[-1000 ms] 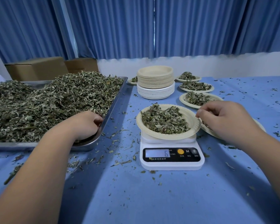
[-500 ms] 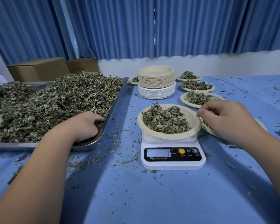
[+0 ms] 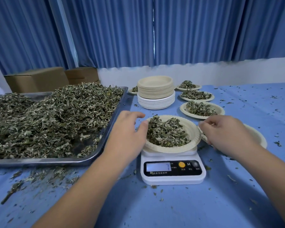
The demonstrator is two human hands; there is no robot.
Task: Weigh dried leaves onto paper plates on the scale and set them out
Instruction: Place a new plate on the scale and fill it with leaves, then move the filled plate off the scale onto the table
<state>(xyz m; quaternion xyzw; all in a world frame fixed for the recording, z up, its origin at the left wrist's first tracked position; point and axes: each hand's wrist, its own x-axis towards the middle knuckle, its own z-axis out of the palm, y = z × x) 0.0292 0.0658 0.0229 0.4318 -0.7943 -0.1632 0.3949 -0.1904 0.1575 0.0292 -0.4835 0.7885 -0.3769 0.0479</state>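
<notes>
A paper plate [image 3: 190, 125] heaped with dried leaves [image 3: 166, 134] sits on the white digital scale [image 3: 173, 173], whose display is lit. My left hand [image 3: 128, 130] is at the plate's left rim, thumb against the edge and fingers spread and relaxed. My right hand [image 3: 220, 130] is at the right rim with its fingers curled against the edge. A large metal tray [image 3: 56, 160] at the left holds a big pile of loose dried leaves [image 3: 48, 116].
A stack of unused paper plates [image 3: 155, 92] stands behind the scale. Three filled plates [image 3: 202, 109] line up at the back right, another plate [image 3: 257, 136] lies partly behind my right hand. Cardboard boxes [image 3: 36, 79] sit behind the tray. Leaf bits litter the blue cloth.
My left hand has left the tray's near corner and moved right to the plate's left rim. My right hand has shifted slightly closer to the right rim.
</notes>
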